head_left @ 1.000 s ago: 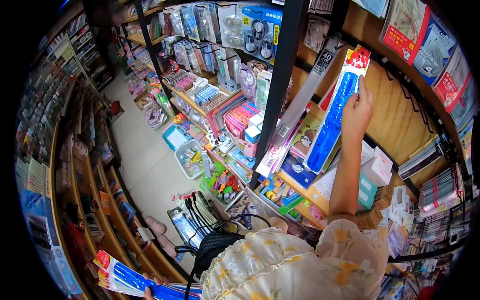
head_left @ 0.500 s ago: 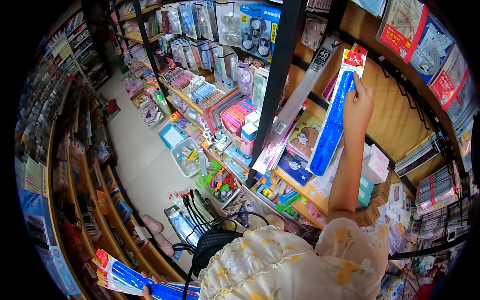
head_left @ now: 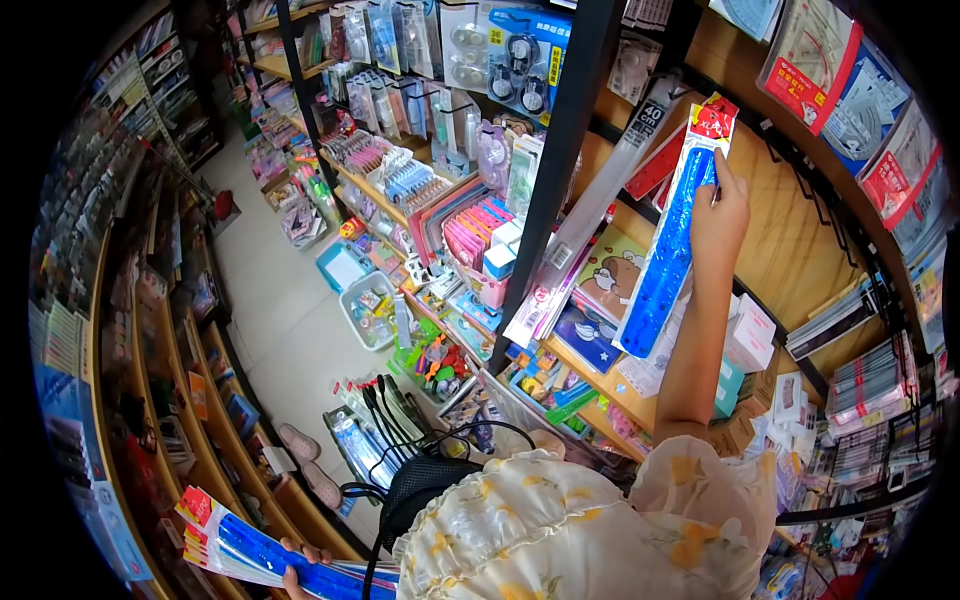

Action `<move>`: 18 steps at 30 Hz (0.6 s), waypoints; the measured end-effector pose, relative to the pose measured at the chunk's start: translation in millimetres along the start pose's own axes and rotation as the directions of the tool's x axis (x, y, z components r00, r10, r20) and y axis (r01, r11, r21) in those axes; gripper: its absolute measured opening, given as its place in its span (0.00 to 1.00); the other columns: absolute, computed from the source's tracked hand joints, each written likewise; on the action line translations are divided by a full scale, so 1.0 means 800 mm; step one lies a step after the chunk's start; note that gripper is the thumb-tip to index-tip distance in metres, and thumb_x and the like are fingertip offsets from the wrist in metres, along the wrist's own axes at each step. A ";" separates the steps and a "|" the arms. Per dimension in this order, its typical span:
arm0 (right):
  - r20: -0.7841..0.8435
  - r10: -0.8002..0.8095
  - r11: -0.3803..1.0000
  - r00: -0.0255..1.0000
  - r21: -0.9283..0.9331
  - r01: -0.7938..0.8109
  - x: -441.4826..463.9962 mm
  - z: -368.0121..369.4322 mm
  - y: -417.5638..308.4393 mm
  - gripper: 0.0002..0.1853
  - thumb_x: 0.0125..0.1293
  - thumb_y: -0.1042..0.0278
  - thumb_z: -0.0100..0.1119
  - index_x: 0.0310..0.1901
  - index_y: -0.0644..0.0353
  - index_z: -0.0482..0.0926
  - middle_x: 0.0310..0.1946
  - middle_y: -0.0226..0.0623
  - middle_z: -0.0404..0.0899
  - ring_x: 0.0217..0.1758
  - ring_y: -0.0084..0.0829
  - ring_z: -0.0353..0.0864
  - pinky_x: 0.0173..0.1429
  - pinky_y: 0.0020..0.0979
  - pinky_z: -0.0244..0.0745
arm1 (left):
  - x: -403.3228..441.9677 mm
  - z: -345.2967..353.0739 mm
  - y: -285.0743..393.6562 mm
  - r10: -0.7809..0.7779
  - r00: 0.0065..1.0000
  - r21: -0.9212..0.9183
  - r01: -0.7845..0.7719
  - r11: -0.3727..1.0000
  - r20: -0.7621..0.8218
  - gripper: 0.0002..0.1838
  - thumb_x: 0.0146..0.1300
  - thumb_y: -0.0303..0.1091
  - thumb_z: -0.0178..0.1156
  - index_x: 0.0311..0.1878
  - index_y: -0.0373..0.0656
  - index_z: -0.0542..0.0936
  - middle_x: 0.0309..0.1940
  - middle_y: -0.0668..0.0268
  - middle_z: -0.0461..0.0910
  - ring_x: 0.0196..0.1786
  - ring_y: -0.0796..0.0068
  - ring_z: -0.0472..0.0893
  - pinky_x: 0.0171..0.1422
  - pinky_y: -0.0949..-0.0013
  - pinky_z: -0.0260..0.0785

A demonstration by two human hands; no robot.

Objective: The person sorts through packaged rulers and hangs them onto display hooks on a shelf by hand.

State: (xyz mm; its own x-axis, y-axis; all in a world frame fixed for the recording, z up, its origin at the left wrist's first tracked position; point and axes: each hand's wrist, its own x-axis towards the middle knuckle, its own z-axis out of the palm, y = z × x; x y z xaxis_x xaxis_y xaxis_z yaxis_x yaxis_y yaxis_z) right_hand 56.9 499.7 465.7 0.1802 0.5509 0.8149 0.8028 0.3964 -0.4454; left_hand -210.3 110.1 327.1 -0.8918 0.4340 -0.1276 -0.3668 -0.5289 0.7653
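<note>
My right hand [head_left: 718, 222] is closed on a packaged blue ruler [head_left: 664, 262], gripping its side near the upper end. A red header card [head_left: 712, 120] tops the white backing. The pack is held at a slant in front of the wooden shelf rack, beside a hanging clear 40 cm ruler pack [head_left: 600, 195]. Low at the left, my left hand [head_left: 300, 572] is wrapped round a fanned bundle of similar blue ruler packs [head_left: 248, 545] with red header tops. The bundle's lower end is hidden by the pale ruffled sleeve and body.
Black metal hooks [head_left: 800, 180] project from the wooden back panel [head_left: 790, 235]. Notebooks [head_left: 612, 270] and white boxes [head_left: 750, 335] fill the shelf below. A black bag [head_left: 425, 500] hangs by my body. Pink shoes [head_left: 312, 470] lie on the tiled floor [head_left: 285, 340].
The blue ruler pack in my right hand has shifted slightly down, and more of a red packet shows behind it. My left hand's bundle has moved a little up and left.
</note>
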 end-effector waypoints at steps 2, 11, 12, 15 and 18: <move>-0.006 -0.004 1.000 1.000 -0.001 0.004 0.000 0.000 0.002 0.19 0.44 0.81 0.40 0.42 0.65 0.66 0.24 0.44 0.63 0.25 0.34 0.66 0.31 0.26 0.62 | -0.001 -0.001 0.000 -0.005 1.000 0.003 0.005 1.000 0.021 0.20 0.48 0.35 0.46 0.43 0.35 0.58 0.29 0.64 0.64 0.26 0.78 0.64 0.28 0.76 0.60; -0.012 -0.014 0.997 1.000 -0.075 0.013 0.005 0.005 0.011 0.19 0.44 0.79 0.41 0.42 0.65 0.66 0.24 0.46 0.64 0.26 0.36 0.66 0.32 0.29 0.62 | -0.004 0.011 0.004 0.009 0.999 -0.006 -0.009 1.000 0.033 0.17 0.48 0.34 0.45 0.41 0.37 0.58 0.31 0.66 0.63 0.26 0.78 0.64 0.27 0.76 0.60; -0.014 -0.028 0.993 1.000 -0.113 0.026 0.009 0.011 0.020 0.19 0.44 0.79 0.41 0.42 0.65 0.66 0.23 0.46 0.64 0.26 0.37 0.66 0.33 0.29 0.62 | -0.003 0.008 0.004 -0.011 0.999 -0.012 0.012 1.000 0.048 0.17 0.48 0.34 0.45 0.41 0.37 0.58 0.30 0.66 0.63 0.26 0.78 0.64 0.27 0.77 0.60; -0.058 -0.054 0.961 0.997 -0.274 0.037 0.034 0.055 0.071 0.18 0.47 0.76 0.40 0.43 0.64 0.66 0.25 0.46 0.64 0.27 0.39 0.66 0.33 0.31 0.62 | 0.002 0.007 0.007 -0.038 0.998 -0.005 0.039 0.999 0.041 0.17 0.48 0.34 0.45 0.41 0.37 0.58 0.29 0.66 0.63 0.26 0.79 0.64 0.26 0.77 0.60; 0.081 0.199 0.979 0.977 -0.062 -0.194 0.064 0.072 0.109 0.17 0.51 0.71 0.40 0.45 0.62 0.64 0.32 0.47 0.65 0.32 0.41 0.67 0.35 0.32 0.62 | 0.013 -0.027 0.014 -0.174 0.982 0.079 0.168 0.983 0.077 0.20 0.46 0.38 0.48 0.42 0.41 0.57 0.27 0.66 0.63 0.26 0.78 0.65 0.27 0.76 0.62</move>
State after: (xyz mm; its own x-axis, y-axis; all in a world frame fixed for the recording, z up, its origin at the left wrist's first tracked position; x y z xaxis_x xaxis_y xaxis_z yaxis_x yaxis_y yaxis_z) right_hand 103.6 605.4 447.2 0.2896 0.6760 0.6776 0.7860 0.2360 -0.5714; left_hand -229.2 93.2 320.9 -0.7911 0.5745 -0.2099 -0.4895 -0.3889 0.7805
